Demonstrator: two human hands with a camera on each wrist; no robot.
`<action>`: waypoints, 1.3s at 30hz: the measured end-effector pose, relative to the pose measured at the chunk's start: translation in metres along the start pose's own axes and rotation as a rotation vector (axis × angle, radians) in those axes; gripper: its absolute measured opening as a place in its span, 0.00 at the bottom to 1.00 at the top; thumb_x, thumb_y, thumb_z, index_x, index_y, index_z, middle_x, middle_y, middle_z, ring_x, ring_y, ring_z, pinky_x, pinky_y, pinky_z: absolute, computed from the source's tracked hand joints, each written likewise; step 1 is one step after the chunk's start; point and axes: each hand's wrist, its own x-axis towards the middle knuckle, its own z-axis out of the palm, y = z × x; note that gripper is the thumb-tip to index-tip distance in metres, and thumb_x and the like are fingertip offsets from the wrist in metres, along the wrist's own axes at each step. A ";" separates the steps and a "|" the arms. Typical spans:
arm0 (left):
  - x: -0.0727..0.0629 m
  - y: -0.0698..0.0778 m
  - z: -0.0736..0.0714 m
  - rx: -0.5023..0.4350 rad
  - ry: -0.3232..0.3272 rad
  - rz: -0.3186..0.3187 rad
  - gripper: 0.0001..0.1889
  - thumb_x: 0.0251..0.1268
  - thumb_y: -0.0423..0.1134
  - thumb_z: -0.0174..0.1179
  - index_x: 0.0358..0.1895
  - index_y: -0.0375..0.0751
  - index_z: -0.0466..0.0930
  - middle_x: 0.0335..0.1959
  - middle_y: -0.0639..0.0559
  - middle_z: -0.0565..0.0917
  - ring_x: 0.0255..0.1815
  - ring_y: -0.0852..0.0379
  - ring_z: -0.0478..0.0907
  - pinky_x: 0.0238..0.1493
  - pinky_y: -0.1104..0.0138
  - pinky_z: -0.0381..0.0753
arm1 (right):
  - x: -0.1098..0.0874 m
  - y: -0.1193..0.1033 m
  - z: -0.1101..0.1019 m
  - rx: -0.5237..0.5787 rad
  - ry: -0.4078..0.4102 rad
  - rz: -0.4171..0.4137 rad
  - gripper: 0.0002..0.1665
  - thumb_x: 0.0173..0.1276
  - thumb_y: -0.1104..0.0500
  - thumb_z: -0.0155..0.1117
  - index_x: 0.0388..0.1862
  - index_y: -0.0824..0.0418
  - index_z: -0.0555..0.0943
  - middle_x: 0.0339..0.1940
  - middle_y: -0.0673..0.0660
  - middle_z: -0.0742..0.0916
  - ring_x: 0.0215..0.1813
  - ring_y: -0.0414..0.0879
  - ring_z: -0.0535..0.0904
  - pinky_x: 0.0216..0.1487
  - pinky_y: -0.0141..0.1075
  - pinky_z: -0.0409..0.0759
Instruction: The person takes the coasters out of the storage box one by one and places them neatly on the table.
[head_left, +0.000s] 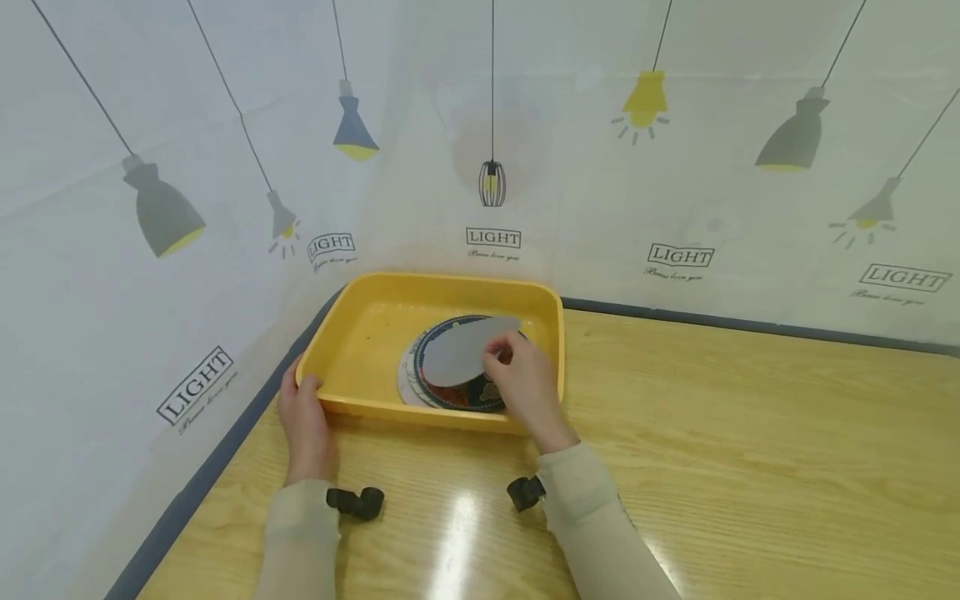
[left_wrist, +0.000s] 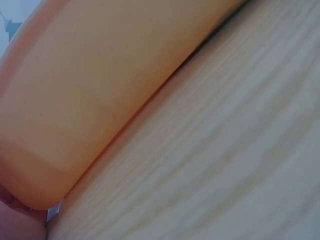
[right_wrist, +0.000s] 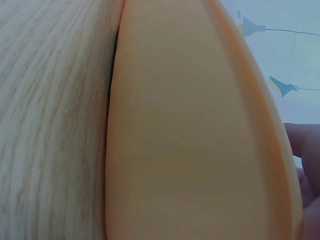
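A yellow plastic tray (head_left: 352,358) with raised walls sits on the wooden table. At its front left corner my left hand (head_left: 305,421) grips the rim, thumb over the edge. Inside the tray, toward the right, my right hand (head_left: 525,383) pinches the edge of a thin, flat grey disc (head_left: 457,354) between thumb and fingers. The disc is tilted and overlaps a round dark blue mat with a printed border (head_left: 450,398). Beneath that, a pale patterned round mat (head_left: 407,383) shows at the left. The right wrist view shows the tray wall (right_wrist: 185,125) with fingers (right_wrist: 307,145) beyond its rim.
A pale wall covering printed with hanging lamps (head_left: 491,183) stands behind the tray and to the left. Its dark lower edge (head_left: 675,317) meets the wooden table (head_left: 750,442). Black wrist cameras (head_left: 360,502) are strapped at both sleeves.
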 end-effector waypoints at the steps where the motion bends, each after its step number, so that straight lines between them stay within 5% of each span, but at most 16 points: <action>1: 0.000 0.000 0.000 0.001 0.001 0.001 0.25 0.60 0.35 0.40 0.62 0.56 0.64 0.59 0.58 0.65 0.56 0.56 0.65 0.56 0.65 0.63 | 0.001 0.001 -0.001 -0.012 -0.009 0.004 0.07 0.59 0.56 0.58 0.36 0.54 0.77 0.26 0.49 0.78 0.26 0.42 0.72 0.26 0.34 0.71; 6: -0.001 -0.002 0.000 0.011 -0.003 0.012 0.25 0.60 0.35 0.40 0.62 0.55 0.63 0.59 0.57 0.65 0.56 0.55 0.65 0.56 0.64 0.63 | 0.003 0.002 -0.003 -0.071 -0.046 0.034 0.16 0.58 0.58 0.52 0.46 0.55 0.76 0.29 0.51 0.77 0.28 0.44 0.70 0.28 0.35 0.69; 11: 0.000 -0.002 0.000 0.009 -0.014 0.031 0.24 0.60 0.35 0.40 0.62 0.56 0.63 0.60 0.57 0.65 0.57 0.56 0.64 0.56 0.65 0.62 | 0.003 0.004 0.000 -0.235 -0.051 -0.043 0.22 0.62 0.57 0.48 0.55 0.61 0.74 0.43 0.57 0.79 0.28 0.46 0.69 0.30 0.37 0.69; 16: 0.000 -0.001 0.002 -0.007 -0.017 0.024 0.25 0.60 0.35 0.40 0.62 0.55 0.63 0.60 0.57 0.64 0.57 0.56 0.64 0.56 0.66 0.62 | 0.001 0.005 0.004 -0.414 -0.014 -0.120 0.26 0.62 0.57 0.51 0.58 0.67 0.69 0.50 0.63 0.78 0.46 0.54 0.73 0.46 0.45 0.71; 18: 0.000 -0.001 0.001 -0.020 -0.019 0.021 0.25 0.60 0.35 0.40 0.62 0.54 0.63 0.60 0.57 0.65 0.57 0.56 0.64 0.55 0.66 0.62 | 0.001 0.005 0.005 -0.414 0.004 -0.142 0.30 0.61 0.60 0.53 0.62 0.68 0.64 0.47 0.64 0.79 0.50 0.57 0.72 0.48 0.46 0.70; 23: 0.000 -0.001 0.000 -0.024 -0.022 0.016 0.25 0.60 0.34 0.40 0.62 0.53 0.63 0.60 0.57 0.65 0.56 0.56 0.65 0.55 0.66 0.63 | 0.002 0.006 0.003 -0.228 0.008 -0.093 0.41 0.58 0.66 0.52 0.69 0.65 0.48 0.51 0.63 0.79 0.40 0.53 0.76 0.33 0.41 0.73; 27: -0.001 -0.001 -0.001 -0.014 -0.024 0.011 0.25 0.61 0.35 0.40 0.63 0.54 0.62 0.60 0.57 0.64 0.57 0.56 0.64 0.56 0.66 0.62 | 0.003 0.008 0.001 -0.124 -0.012 -0.075 0.34 0.61 0.65 0.51 0.67 0.64 0.56 0.54 0.62 0.77 0.38 0.48 0.78 0.27 0.37 0.72; 33: -0.001 -0.001 -0.002 -0.018 -0.020 0.011 0.25 0.60 0.34 0.39 0.62 0.54 0.63 0.60 0.57 0.65 0.57 0.56 0.64 0.56 0.66 0.62 | 0.002 0.009 0.003 -0.151 -0.022 -0.101 0.29 0.62 0.64 0.48 0.65 0.57 0.63 0.53 0.58 0.78 0.29 0.44 0.76 0.22 0.35 0.70; 39: -0.001 -0.001 -0.001 0.000 -0.017 0.037 0.25 0.60 0.34 0.39 0.62 0.53 0.63 0.60 0.56 0.65 0.57 0.56 0.64 0.56 0.65 0.61 | 0.002 0.007 0.004 -0.244 -0.022 -0.090 0.33 0.59 0.64 0.50 0.66 0.59 0.61 0.56 0.59 0.76 0.41 0.50 0.74 0.37 0.41 0.73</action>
